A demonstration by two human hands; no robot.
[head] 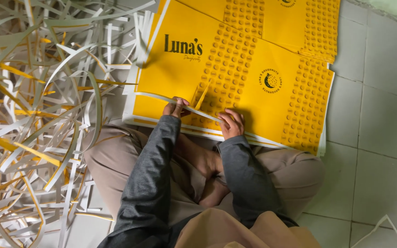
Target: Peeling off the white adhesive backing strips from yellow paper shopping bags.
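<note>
A stack of large yellow printed cardboard sheets (pixel 253 69) with white edges lies on the tiled floor in front of my crossed legs. A thin white strip (pixel 159 96) runs from the left edge of the top sheet across to my hands. My left hand (pixel 174 107) pinches this strip near the sheet's lower edge. My right hand (pixel 232 124) rests curled on the sheet's near edge, with fingers on the same strip's end. Both arms wear grey sleeves.
A big tangled heap of white and yellow paper strips (pixel 37 115) covers the floor on the left. Pale floor tiles (pixel 382 138) lie to the right. My knees in beige trousers (pixel 116 156) sit against the stack's near edge.
</note>
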